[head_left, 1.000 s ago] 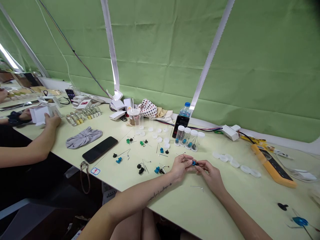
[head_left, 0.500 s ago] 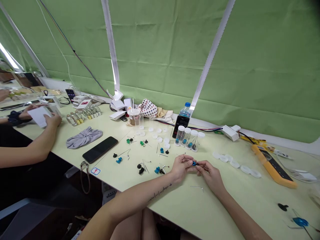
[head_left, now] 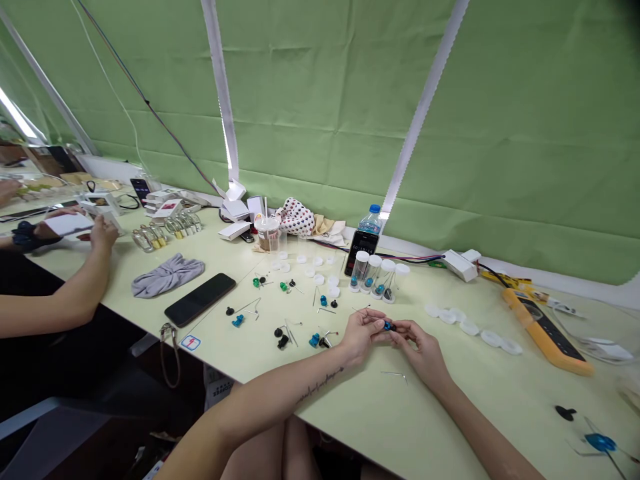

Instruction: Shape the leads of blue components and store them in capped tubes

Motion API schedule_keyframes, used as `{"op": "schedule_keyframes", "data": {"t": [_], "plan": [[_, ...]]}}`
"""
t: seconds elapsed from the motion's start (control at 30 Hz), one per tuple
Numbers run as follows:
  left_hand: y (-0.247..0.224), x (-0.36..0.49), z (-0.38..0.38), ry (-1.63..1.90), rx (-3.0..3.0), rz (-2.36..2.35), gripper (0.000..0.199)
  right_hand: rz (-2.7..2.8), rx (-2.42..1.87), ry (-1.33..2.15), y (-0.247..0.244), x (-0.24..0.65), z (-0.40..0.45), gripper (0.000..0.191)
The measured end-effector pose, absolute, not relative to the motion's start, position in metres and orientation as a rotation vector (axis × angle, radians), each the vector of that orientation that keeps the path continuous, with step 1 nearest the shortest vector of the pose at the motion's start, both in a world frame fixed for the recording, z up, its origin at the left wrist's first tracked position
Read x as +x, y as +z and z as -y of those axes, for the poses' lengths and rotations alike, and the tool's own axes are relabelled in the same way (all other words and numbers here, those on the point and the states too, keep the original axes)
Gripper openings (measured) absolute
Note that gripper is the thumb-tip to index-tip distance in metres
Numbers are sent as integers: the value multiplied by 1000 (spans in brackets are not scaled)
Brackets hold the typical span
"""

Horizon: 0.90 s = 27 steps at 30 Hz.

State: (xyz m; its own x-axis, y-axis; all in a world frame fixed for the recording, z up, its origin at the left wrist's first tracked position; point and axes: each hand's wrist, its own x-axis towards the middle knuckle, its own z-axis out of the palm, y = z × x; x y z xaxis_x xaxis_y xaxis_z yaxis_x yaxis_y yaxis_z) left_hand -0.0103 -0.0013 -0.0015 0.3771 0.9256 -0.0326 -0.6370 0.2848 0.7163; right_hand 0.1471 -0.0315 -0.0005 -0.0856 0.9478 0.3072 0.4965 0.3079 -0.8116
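A small blue and black part [head_left: 388,326] is pinched between my two hands above the table. My left hand [head_left: 363,335] is closed on its blue side. From the right, my right hand [head_left: 419,347] holds its dark end with the fingertips. A bent metal hex key [head_left: 395,375] lies on the table just below my hands. Left of them sit a blue part [head_left: 314,340] and black parts [head_left: 283,341] with thin metal pieces. Behind my hands stand clear tubes with white caps [head_left: 373,275], with blue parts inside.
A black phone [head_left: 201,299] and a grey cloth band [head_left: 169,275] lie to the left. White round lids [head_left: 470,327] and a yellow power strip [head_left: 547,331] are on the right. A propped phone [head_left: 356,251] stands behind the tubes. At the far left, another person's hands [head_left: 103,233] hold white card.
My hands have barely moved, still on the small part. The other person's hands at the far left have shifted and tilted the white card.
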Motion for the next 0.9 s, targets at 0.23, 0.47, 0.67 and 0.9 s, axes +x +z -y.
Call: {"op": "schedule_keyframes", "data": {"t": [0.23, 0.47, 0.67, 0.9], "plan": [[0, -11, 2, 1097, 687, -508, 38, 1713, -1307, 675, -1, 148, 31, 29], [1, -12, 3, 1089, 704, -508, 38, 1684, -1328, 708, -1, 148, 31, 30], [2, -12, 4, 1086, 714, -505, 36, 1660, -1333, 732, -3, 149, 31, 30], [-1, -12, 3, 1087, 713, -495, 35, 1671, -1350, 741, -3, 149, 30, 30]]}}
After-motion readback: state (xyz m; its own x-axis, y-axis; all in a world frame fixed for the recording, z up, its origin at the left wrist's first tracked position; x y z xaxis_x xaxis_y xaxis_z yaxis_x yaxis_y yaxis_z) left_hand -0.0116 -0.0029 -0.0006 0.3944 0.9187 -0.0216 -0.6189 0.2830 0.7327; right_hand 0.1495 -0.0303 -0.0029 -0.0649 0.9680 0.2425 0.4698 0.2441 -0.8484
